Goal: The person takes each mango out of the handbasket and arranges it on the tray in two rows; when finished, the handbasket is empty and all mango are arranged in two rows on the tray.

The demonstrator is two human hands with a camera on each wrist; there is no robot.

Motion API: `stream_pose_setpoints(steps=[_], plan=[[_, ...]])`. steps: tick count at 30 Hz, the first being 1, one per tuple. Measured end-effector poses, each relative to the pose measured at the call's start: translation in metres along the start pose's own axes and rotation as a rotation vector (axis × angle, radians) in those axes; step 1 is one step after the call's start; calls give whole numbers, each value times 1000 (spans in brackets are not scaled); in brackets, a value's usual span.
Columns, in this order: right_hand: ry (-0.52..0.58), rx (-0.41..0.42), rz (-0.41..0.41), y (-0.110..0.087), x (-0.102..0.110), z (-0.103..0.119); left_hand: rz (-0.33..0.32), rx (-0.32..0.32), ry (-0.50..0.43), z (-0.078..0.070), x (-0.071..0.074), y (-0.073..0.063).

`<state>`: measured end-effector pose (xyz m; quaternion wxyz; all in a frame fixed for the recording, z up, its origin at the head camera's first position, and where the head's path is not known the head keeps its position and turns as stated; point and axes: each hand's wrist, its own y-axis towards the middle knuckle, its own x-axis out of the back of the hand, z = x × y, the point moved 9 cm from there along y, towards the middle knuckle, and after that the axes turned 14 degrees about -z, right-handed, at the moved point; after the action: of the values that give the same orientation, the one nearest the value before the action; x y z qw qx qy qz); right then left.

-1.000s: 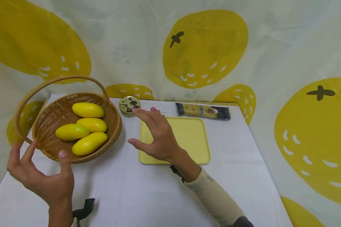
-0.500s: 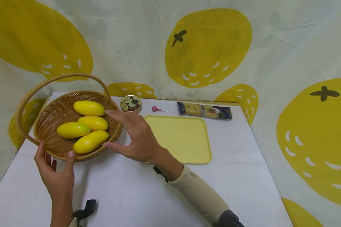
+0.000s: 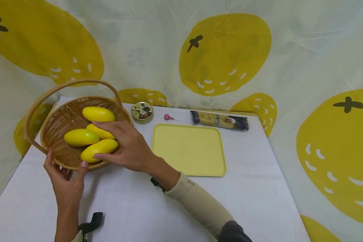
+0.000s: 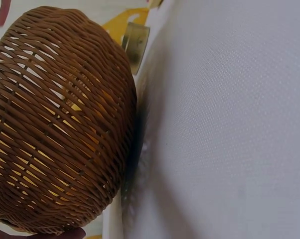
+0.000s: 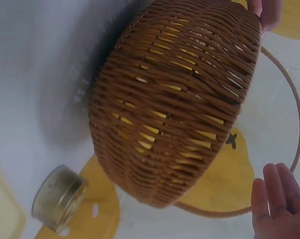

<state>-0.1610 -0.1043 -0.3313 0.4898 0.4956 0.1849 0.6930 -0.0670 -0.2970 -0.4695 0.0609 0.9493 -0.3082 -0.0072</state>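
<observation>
A brown wicker basket (image 3: 55, 126) with a tall hooped handle stands at the table's left and holds several yellow mangoes (image 3: 98, 114). My left hand (image 3: 67, 190) grips its near rim, thumb on the rim and fingers outside. Over the basket's right side reaches my right hand (image 3: 132, 148), thumb and fingers spread apart around the mangoes at that side. It partly covers the middle mango (image 3: 104, 132). In the right wrist view, the fingers of my right hand (image 5: 282, 204) look straight and apart from the woven wall (image 5: 170, 109). Whether the right fingertips touch any mango I cannot tell.
Right of the basket lies a pale yellow tray (image 3: 189, 151). Behind it are a round tin (image 3: 142, 112), a pink lollipop (image 3: 167, 117) and a blue-and-yellow packet (image 3: 219, 120). A patterned cloth (image 3: 139, 50) hangs behind the white table (image 3: 254, 201).
My right hand has moved left from above the tray to over the mangoes. My left hand has come in to the basket's near rim and taken hold of it.
</observation>
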Motion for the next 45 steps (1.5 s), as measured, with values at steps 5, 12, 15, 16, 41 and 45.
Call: stream_pose_setpoints(steps=[5, 12, 15, 16, 41, 45], plan=[[23, -37, 42, 5, -19, -4, 18, -74, 22, -3, 0, -1], [33, -103, 132, 8, -47, -17, 36, -168, 53, -5, -3, -6], [20, -157, 227, 8, -65, -24, 32, -168, 58, -3, -2, -7], [22, -170, 257, 8, -71, -26, 30, -167, 61, -3, -2, -7], [-170, -299, 566, 22, -155, -64, 50, -131, 83, -2, -1, -9], [-184, -320, 571, 22, -157, -66, 57, -134, 88, -2, 0, -9]])
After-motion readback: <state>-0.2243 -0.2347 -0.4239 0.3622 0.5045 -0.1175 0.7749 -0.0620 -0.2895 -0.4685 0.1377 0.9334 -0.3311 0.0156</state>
